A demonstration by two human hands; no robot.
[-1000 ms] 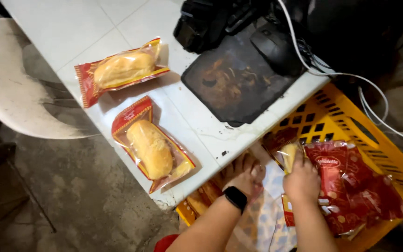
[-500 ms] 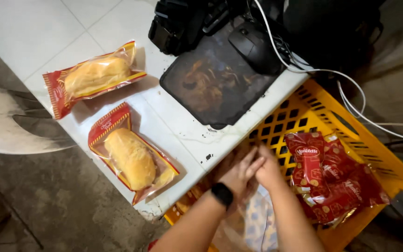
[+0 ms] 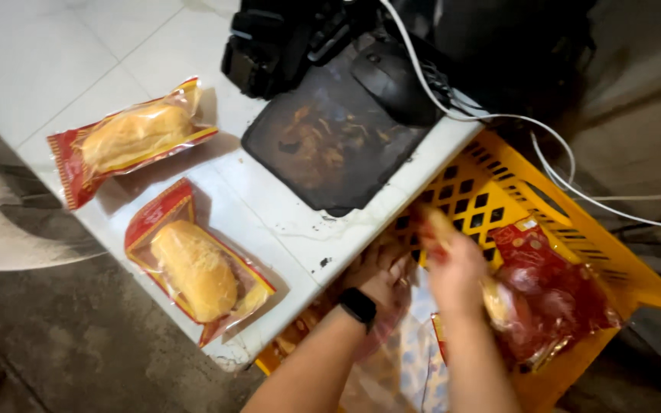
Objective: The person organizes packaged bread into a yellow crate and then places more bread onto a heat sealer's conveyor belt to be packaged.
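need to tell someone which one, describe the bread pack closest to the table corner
On the white table, two wrapped bread rolls lie left of the dark mat. Take the nearer roll by the chipped corner: it lies steeply slanted toward the corner, unlike the farther roll.

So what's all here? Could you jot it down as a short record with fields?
Setting: white table with a yellow slatted crate beside it
On the table: two wrapped bread rolls, one farther, one nearer; a dark mat; a black computer mouse with a white cable
In the crate: red bread packets
Left hand: wears a black wristband, at the table edge over the crate; blurred
Right hand: over the crate by the packets; grip too blurred to tell
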